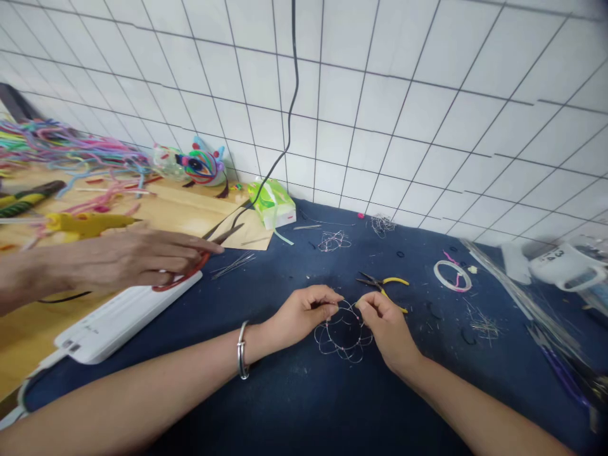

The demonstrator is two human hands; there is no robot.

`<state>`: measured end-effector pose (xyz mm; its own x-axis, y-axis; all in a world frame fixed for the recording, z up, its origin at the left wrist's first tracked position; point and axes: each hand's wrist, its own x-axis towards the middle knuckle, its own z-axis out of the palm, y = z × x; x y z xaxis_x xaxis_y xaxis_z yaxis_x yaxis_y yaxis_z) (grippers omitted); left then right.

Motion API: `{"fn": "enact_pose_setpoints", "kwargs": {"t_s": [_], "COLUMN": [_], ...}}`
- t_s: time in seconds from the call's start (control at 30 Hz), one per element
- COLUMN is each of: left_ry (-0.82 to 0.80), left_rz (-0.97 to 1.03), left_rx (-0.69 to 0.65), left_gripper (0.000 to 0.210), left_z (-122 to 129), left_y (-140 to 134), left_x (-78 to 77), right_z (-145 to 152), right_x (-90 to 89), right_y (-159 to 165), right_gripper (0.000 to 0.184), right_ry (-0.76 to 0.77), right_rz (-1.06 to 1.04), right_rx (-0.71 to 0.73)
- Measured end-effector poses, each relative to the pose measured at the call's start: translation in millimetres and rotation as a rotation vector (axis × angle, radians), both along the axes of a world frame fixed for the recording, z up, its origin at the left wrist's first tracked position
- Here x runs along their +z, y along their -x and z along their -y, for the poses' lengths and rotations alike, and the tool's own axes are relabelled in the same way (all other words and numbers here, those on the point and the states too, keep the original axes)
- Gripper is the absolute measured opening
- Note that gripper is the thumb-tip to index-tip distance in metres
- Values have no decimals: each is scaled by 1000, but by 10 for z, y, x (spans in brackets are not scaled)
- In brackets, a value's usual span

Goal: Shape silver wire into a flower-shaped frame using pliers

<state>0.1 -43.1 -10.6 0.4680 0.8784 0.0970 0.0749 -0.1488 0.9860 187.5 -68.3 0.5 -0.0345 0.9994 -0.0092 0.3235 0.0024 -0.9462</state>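
Note:
A wire flower shape, made of thin looped wire with small pinkish beads, is held just above the dark blue table. My left hand pinches its upper left side between thumb and fingers, and a bangle circles that wrist. On the upper right side my right hand has its fingertips closed on the same wire. Between the two hands the wire ends cross. Just behind my right hand lie pliers with yellow handles, partly covered by that hand.
At left, another person's hand holds red-handled scissors over a white power strip. A tissue pack stands by the wall. Wire bits, a white ring coil, purple-handled pliers and a mug are at right.

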Motion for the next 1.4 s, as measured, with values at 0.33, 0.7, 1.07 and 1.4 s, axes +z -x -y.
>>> {"fn": "enact_pose_setpoints", "kwargs": {"t_s": [0.33,0.7,1.07,1.4], "left_ry": [73,146,66,183], "left_rz": [31,113,-21,148], "left_rx": [-32,6,-3,-70], "left_gripper": [14,13,17,23], "left_z": [-7,-26,-4,-3], "left_y": [-5,3,-14,-5], "left_x": [32,11,17,46], "right_z": [-39,-45,-36,-58], "right_x": [38,29,51,12], "right_y": [-28,-49,-29,-42], "right_gripper": [17,19,14,13], "right_ry": [-12,-11,2,30], "right_rz": [12,131,143,-13], "right_rx": [75,215,175,119]}}
